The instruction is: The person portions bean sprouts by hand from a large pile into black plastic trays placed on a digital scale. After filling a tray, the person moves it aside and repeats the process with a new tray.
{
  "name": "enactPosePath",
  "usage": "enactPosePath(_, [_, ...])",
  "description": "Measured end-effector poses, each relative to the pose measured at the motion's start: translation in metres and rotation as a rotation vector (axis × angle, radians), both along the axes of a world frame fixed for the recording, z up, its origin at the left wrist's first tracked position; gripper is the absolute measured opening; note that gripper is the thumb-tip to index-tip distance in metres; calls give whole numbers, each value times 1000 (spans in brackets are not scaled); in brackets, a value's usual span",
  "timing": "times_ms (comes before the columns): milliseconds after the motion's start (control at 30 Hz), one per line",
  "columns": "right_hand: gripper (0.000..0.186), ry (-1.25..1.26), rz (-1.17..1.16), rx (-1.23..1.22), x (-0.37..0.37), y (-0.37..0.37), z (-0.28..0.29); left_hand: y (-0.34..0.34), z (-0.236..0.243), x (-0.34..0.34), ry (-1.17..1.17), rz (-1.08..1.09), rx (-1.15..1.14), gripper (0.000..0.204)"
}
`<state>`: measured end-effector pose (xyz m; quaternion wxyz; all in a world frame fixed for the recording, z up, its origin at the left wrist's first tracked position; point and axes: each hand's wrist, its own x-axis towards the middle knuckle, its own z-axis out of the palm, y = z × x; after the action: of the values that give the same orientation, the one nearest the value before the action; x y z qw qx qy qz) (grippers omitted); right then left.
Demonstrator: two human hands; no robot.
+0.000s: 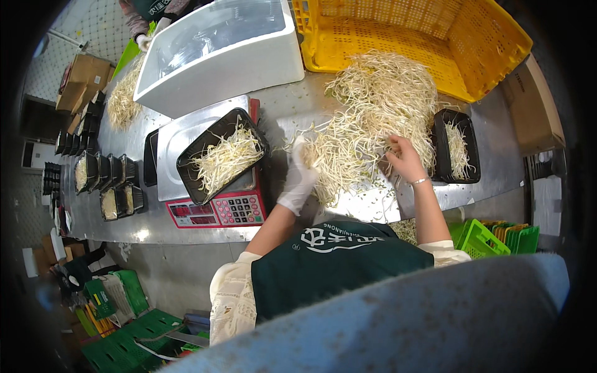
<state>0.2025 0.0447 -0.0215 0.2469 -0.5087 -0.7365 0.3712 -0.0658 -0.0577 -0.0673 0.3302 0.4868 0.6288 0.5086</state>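
A loose heap of bean sprouts [398, 81] spreads over the metal table in front of me. My left hand [300, 174], in a white glove, rests against the heap's left edge with its fingers stretched out along the sprouts. My right hand [405, 160], bare with a bracelet at the wrist, reaches into the right side of the heap; its fingers are bent together over some sprouts. To the left, a black plastic tray [186, 163] partly filled with sprouts sits tilted on a red-framed scale [217, 210]. Another black tray [443, 149] of sprouts lies right of my right hand.
A yellow crate [491, 56] lies on its side behind the heap, next to a white foam box [217, 78]. Several filled black trays [102, 171] stand at the table's left. Across the table shows a person's gloved hand [143, 42]. Green crates [482, 239] stand below the right edge.
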Motion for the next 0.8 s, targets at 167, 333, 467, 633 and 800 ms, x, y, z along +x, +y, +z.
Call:
enactPosePath(167, [45, -304, 145, 132, 8, -68, 17, -21, 15, -29, -353, 82, -55, 70])
enactPosePath(333, [43, -443, 206, -1, 24, -120, 14, -33, 16, -25, -357, 180, -86, 64])
enactPosePath(467, [35, -214, 231, 2, -11, -95, -1, -29, 29, -17, -379, 160, 16, 59])
enactPosePath(633, [47, -117, 203, 205, -66, -37, 6, -39, 36, -33, -588, 138, -142, 62])
enactPosePath(800, [65, -370, 397, 480, -100, -64, 2, -41, 48, 6, 517, 93, -127, 92])
